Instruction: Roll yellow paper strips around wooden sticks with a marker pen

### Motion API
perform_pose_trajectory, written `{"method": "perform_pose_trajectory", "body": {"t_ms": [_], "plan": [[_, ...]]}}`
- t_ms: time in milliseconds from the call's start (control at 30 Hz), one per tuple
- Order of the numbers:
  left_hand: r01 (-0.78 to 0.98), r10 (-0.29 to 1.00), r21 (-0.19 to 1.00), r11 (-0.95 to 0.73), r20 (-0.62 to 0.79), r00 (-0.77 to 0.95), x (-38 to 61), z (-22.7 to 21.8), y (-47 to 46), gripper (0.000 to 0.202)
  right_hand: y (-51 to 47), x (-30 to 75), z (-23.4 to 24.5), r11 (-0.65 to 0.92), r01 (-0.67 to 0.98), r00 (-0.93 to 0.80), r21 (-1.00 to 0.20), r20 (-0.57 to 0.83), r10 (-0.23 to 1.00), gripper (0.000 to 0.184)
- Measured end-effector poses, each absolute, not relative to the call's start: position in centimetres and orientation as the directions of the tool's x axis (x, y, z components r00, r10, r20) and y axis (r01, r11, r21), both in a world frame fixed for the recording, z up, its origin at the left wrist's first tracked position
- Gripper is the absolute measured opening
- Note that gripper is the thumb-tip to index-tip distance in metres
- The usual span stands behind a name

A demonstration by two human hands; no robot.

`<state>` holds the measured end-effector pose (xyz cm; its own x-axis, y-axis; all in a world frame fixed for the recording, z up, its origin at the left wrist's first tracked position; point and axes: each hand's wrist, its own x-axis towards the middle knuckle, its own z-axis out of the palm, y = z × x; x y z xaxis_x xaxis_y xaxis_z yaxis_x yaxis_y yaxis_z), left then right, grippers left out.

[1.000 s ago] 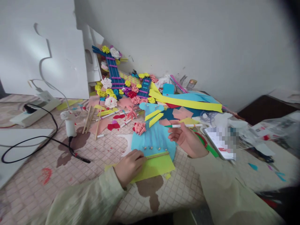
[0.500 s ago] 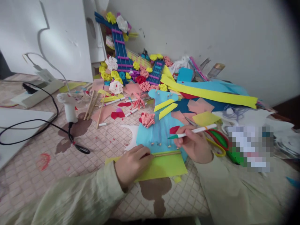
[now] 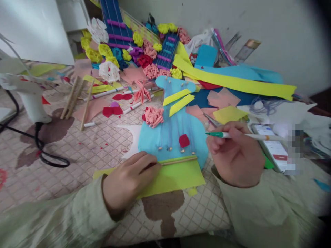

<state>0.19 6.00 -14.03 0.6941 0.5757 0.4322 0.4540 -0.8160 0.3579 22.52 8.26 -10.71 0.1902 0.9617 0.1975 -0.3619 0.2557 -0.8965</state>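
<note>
- Right hand (image 3: 238, 156), gripping a pen (image 3: 219, 135), has moved off the red scrap (image 3: 184, 141) on the blue cutout (image 3: 148, 143).
- Left hand (image 3: 129, 182) rests on yellow-green paper (image 3: 178, 175), grip unclear.
- Patterned surface (image 3: 85, 172); pale wall (image 3: 287, 20); phone (image 3: 271, 144) partly blurred.

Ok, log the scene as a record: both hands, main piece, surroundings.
left hand: on the yellow-green paper, fingertips by the thin stick
right hand: holding the marker, green end toward the left
main piece: blue guitar-shaped cutout
on it: red paper piece, two yellow strips
at its left edge: pink paper flower
far left: white glue gun
beside right hand: phone
</note>
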Motion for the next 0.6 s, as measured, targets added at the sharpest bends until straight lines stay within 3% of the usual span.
{"method": "perform_pose_trajectory", "body": {"t_ms": [267, 600], "plan": [[0.471, 0.597, 0.373, -0.800, 0.408, 0.691, 0.13, -13.84, 5.97, 0.020, 7.58, 21.79, -10.91, 0.194, -0.327, 0.114, -0.925, 0.165, 0.980, 0.005], [0.466, 0.597, 0.381, -0.799, 0.398, 0.697, 0.09, -13.87, 6.04, 0.020, 7.57, 21.85, -10.79, 0.129, -0.197, 0.094, -0.972, 0.112, 0.989, 0.012]]}}
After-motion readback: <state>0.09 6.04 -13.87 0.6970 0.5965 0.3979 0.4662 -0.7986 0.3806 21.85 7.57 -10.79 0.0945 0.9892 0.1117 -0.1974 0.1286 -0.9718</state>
